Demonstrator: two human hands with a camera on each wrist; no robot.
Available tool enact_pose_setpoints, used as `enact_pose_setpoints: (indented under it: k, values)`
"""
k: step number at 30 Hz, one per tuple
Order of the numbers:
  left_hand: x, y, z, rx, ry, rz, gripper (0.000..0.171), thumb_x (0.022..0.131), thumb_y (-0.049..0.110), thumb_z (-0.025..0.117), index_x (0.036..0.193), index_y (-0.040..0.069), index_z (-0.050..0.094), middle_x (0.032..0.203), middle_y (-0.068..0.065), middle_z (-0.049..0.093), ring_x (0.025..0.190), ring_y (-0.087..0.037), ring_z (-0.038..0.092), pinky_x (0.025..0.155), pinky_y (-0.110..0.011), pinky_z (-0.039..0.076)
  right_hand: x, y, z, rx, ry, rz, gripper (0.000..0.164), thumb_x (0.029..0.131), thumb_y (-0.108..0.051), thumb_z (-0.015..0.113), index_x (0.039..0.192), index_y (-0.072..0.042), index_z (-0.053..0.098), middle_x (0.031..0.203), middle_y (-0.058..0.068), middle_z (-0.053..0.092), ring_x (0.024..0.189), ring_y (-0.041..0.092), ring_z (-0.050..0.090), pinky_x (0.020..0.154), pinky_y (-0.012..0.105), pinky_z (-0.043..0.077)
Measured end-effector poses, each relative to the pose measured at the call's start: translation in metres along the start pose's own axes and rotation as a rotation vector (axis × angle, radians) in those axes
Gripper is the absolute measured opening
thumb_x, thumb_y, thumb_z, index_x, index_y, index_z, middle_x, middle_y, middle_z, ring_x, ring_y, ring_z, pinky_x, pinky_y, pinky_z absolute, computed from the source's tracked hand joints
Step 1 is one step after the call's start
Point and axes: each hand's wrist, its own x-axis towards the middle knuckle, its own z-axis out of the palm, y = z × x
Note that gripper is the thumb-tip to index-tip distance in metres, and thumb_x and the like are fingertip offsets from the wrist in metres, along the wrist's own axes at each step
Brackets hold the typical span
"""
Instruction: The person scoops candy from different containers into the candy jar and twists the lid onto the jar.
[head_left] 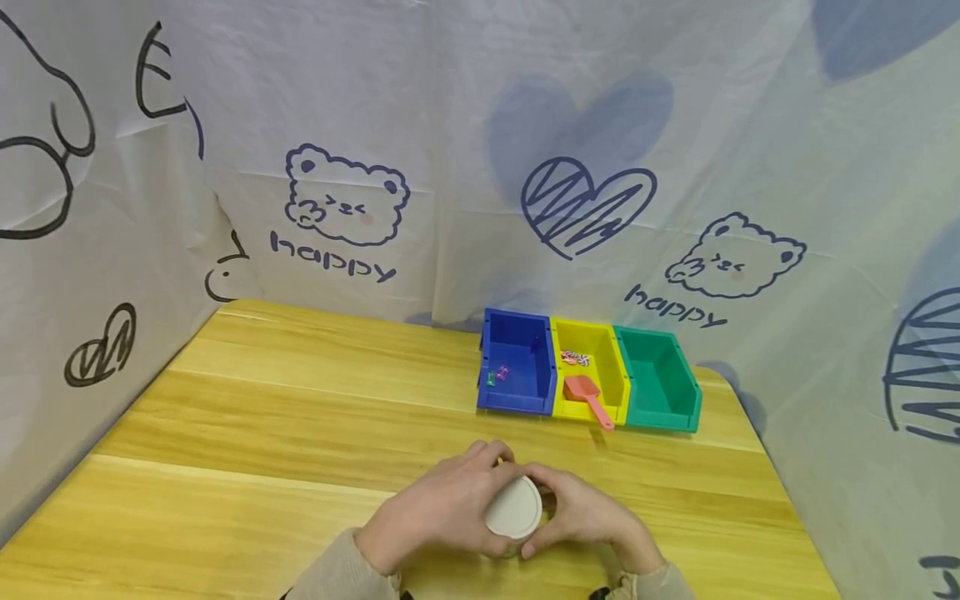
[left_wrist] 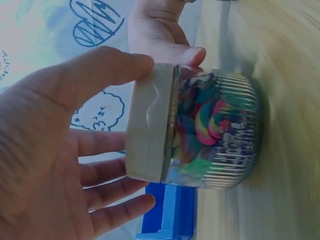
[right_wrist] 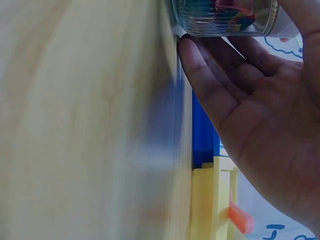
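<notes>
A ribbed glass jar [left_wrist: 235,130] with a cream lid [head_left: 516,508] stands on the table near its front edge. Small, brightly coloured striped pieces fill much of it. My left hand [head_left: 438,504] holds the lid, thumb on one side and fingers round the other. From the right, my right hand [head_left: 588,512] grips the jar's glass body between thumb and fingers. Its fingers [right_wrist: 200,75] lie along the ribbed side, low down by the tabletop. In the head view the two hands hide most of the glass.
Behind the jar stand three joined bins: a blue bin [head_left: 517,408] with small shiny pieces, a yellow bin [head_left: 617,379] with striped pieces and a pink scoop [head_left: 582,388], and a green bin [head_left: 660,367]. White sheeting [head_left: 450,100] with drawings surrounds the wooden table [head_left: 247,433].
</notes>
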Motion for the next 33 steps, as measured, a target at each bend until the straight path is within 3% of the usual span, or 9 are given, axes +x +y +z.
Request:
enact_pose_setpoints:
  k: [9,21,33]
  values:
    - [0.0008,0.004,0.0005,0.044,0.01,-0.037,0.071,0.073,0.046,0.091,0.135,0.019,0.067,0.124,0.004,0.056,0.102,-0.009,0.051,0.073,-0.022,0.051,0.0006,-0.001,0.0007,-0.023,0.017,-0.011,0.076,0.076,-0.017,0.095,0.141,-0.016,0.056,0.134,0.001,0.063,0.119,0.018,0.061,0.103,0.029,0.049]
    - [0.0018,0.0018,0.0021,0.052,0.014,0.022,0.068,0.076,0.042,0.09,0.134,0.013,0.067,0.123,0.001,0.057,0.101,-0.008,0.051,0.075,-0.018,0.05,-0.0008,-0.0003,0.0004,-0.022,0.014,-0.026,0.078,0.077,-0.016,0.094,0.146,-0.015,0.055,0.135,0.001,0.064,0.119,0.017,0.063,0.103,0.029,0.05]
    - [0.0016,-0.005,0.0015,-0.006,-0.013,0.066,0.072,0.079,0.035,0.09,0.142,0.013,0.063,0.126,0.0,0.057,0.106,-0.009,0.05,0.08,-0.016,0.05,-0.0019,-0.0028,0.0014,-0.038,0.011,-0.034,0.079,0.079,-0.019,0.093,0.147,-0.015,0.054,0.135,0.001,0.065,0.119,0.016,0.062,0.103,0.029,0.05]
